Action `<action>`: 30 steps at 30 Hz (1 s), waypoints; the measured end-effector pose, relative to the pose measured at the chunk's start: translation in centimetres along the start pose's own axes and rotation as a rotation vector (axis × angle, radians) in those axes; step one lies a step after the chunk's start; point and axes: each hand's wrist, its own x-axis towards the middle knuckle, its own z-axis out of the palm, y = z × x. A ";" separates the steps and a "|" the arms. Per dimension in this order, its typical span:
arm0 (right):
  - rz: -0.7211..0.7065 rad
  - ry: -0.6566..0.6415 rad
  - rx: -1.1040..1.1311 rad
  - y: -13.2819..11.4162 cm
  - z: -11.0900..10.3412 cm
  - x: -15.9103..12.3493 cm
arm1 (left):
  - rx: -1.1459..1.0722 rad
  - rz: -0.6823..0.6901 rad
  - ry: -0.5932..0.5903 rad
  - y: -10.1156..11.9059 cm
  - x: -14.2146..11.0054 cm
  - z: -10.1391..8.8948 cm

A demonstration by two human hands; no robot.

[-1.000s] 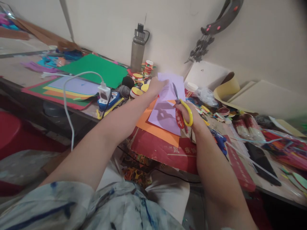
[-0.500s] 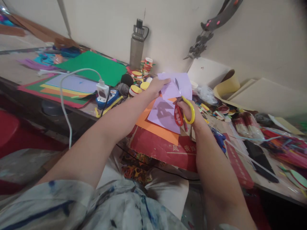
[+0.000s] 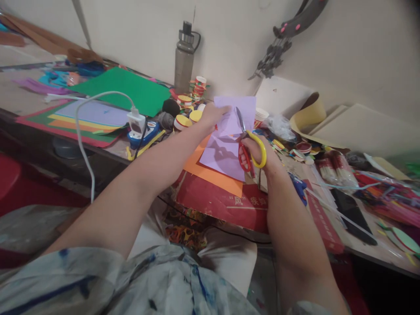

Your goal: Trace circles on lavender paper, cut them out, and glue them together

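My left hand [image 3: 215, 116] pinches the left side of a sheet of purple paper [image 3: 246, 107], held raised above the table. Red-and-yellow-handled scissors [image 3: 262, 151] are in my right hand [image 3: 251, 151], with fingers through the loops. Their blades point up and away across the purple paper; I cannot tell exactly how far they are parted. Below lies another purple piece [image 3: 221, 159], shadowed by my hands, on top of an orange sheet [image 3: 210, 175]. Both rest on a red board [image 3: 203, 197] with printed characters at the table's front edge.
A grey water bottle [image 3: 183, 63] stands by the wall. Left are a green sheet [image 3: 131, 89], stacked coloured paper [image 3: 98, 116] and a power strip [image 3: 142, 133] with a white cable. A black phone [image 3: 352, 216], bagged brushes [image 3: 334, 170] and craft scraps lie right.
The purple paper's right edge has shifted left, and the scissor blades stand out more against it. The whole view has moved slightly; both hands keep their holds.
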 end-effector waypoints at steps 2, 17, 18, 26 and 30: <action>-0.023 0.011 0.014 0.0 0.0 0.0 | -0.055 -0.087 -0.062 0.1 0.1 0.1; -0.082 0.066 0.082 1.0 0.4 0.9 | -0.166 -0.158 -0.124 0.3 -2.3 1.7; -0.083 0.061 0.076 1.0 0.4 0.9 | -0.167 -0.160 -0.126 0.3 -2.2 1.7; -0.011 0.094 0.044 -0.1 1.2 0.2 | -0.136 -0.234 -0.122 0.0 -1.7 1.2; 0.018 0.085 0.059 0.0 1.5 0.4 | -0.119 -0.248 -0.125 -0.2 -1.6 1.1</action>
